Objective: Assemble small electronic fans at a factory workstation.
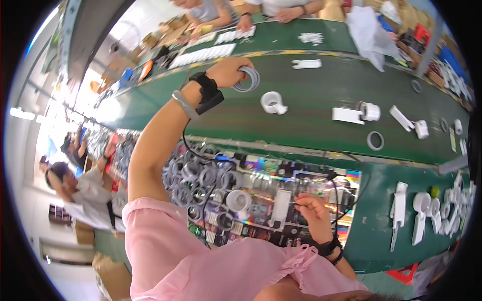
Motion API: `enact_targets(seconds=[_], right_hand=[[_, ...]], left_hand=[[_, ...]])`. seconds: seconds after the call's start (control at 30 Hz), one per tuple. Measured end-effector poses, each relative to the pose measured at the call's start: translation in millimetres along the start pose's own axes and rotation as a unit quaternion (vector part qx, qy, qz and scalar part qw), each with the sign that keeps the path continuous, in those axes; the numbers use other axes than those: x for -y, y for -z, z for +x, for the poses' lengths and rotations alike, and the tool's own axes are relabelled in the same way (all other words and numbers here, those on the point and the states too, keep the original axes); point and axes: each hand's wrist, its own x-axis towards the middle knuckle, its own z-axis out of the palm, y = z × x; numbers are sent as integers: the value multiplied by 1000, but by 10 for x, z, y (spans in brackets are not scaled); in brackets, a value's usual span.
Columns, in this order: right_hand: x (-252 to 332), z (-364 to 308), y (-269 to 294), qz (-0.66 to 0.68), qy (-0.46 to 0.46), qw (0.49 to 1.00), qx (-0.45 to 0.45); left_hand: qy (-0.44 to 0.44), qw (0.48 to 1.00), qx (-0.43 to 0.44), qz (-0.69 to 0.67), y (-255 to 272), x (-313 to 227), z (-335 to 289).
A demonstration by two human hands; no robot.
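Note:
My left hand (228,71) reaches over the conveyor belt, its fingers closed on grey rings (249,80) that look stacked together. Near it on the belt lies a white ring-shaped part with a short tab (272,102). My right hand (314,213) is low, close to my body, its fingers loosely bent and with nothing visible in them. Just left of its fingertips is a white rectangular part (281,206). Farther left, a round white part with a handle (238,201) lies on shiny printed packaging (258,183).
A heap of grey rings (193,170) fills the left of my bench. More white parts (348,115) and a grey ring (375,140) lie on the belt. White handled parts (420,215) rest at right. Black cables cross the bench. Co-workers (211,15) sit across and at left.

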Motion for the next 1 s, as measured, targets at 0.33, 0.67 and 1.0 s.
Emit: enact_targets(seconds=[0.33,0.67,1.0], right_hand=[[136,-35,-105,-73,-30,997,11],[70,-65,-20,-74,-36,996,-17],[55,-41,-31,-58,-30,998,-19]], left_hand=[[-32,993,-109,29,471,975,-2045],[402,904,-71,-128,-414,2033,-3016],[444,887,-120,-48,-654,2371,-3220]])
